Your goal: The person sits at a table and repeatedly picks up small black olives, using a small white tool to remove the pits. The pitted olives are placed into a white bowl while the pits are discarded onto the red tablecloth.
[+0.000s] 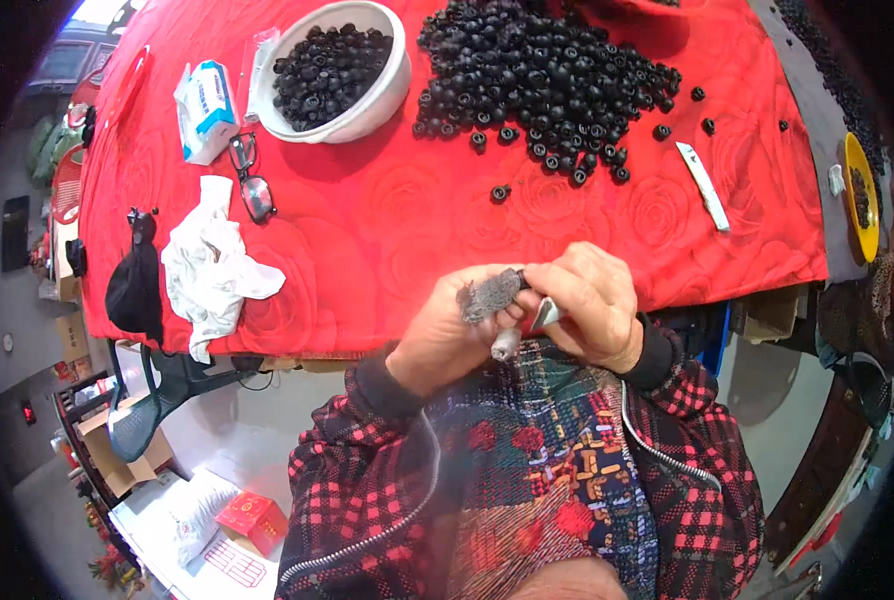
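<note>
Above my lap, at the near edge of the red cloth, my two hands meet. My left hand (447, 325) is closed, with a grey, fuzzy, worn wrapping (492, 296) at its thumb and a whitish wrapped tip (506, 346) below. Between that grey wrapping and the fingertips of my right hand (592, 300) sits a small black piece (524, 280), mostly hidden by the fingers. From under the curled right fingers pokes a small flat pointed piece (545, 315), pale with a dark face. Beyond my hands lies a large heap of small black round parts (557, 90) with holes.
A white bowl (403, 85) of black parts stands back left. Near it are a tissue pack (207, 110), glasses (256, 197), a white cloth (212, 255) and a black mask-like item (135, 285). A pale strip (703, 187) lies right; a yellow dish (870, 200) sits farther right.
</note>
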Tool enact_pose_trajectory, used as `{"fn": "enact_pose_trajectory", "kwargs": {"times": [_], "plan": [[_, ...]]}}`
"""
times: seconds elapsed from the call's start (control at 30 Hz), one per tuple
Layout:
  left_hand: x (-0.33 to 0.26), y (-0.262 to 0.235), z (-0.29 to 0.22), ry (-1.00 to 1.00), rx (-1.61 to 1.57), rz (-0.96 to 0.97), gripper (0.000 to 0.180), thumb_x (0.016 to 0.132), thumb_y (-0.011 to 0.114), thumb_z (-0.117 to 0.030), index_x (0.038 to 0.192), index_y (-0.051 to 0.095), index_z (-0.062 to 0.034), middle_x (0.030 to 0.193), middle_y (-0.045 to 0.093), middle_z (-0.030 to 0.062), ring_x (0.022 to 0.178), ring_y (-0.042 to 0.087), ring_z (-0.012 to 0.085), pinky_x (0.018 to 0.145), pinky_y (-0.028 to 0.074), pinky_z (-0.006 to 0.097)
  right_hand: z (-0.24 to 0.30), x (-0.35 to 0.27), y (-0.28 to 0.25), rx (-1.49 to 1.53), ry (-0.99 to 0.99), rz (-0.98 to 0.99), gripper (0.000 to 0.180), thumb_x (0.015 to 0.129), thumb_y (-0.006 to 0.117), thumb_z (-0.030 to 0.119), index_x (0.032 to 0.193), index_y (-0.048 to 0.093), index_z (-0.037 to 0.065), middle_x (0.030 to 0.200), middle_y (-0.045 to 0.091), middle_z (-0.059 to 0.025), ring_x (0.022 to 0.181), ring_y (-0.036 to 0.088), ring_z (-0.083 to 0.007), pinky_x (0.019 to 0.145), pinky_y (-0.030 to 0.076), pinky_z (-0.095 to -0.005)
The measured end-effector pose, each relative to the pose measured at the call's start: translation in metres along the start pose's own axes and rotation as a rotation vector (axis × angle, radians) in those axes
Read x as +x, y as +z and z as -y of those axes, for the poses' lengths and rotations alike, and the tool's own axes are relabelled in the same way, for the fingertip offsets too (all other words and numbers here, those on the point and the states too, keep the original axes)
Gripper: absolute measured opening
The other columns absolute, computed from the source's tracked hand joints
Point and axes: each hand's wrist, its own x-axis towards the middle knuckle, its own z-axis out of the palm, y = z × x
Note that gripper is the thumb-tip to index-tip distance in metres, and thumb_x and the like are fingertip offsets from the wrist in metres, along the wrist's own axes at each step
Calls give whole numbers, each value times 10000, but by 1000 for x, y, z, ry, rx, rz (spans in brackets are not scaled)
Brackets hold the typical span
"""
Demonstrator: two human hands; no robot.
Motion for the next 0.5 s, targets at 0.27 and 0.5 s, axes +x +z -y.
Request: {"fn": "enact_pose_trajectory", "kwargs": {"times": [0.27, 0.5], "plan": [[-5, 3, -79, 686, 682, -299, 206, 926, 541, -88, 1063, 629, 38, 895, 653, 95, 646, 600, 133, 530, 499, 278, -17, -20, 7, -120, 141, -30, 236, 698, 729, 13, 869, 566, 19, 661, 507, -83, 526, 500, -251, 474, 398, -374], [45, -50, -211, 1046, 1094, -609, 340, 830, 510, 76, 1157, 601, 56, 839, 649, 87, 681, 623, 122, 549, 500, 235, -23, -19, 9, -44, 278, 61, 291, 660, 676, -29, 918, 560, 38, 694, 512, -106, 608, 552, -287, 527, 429, -373]]}}
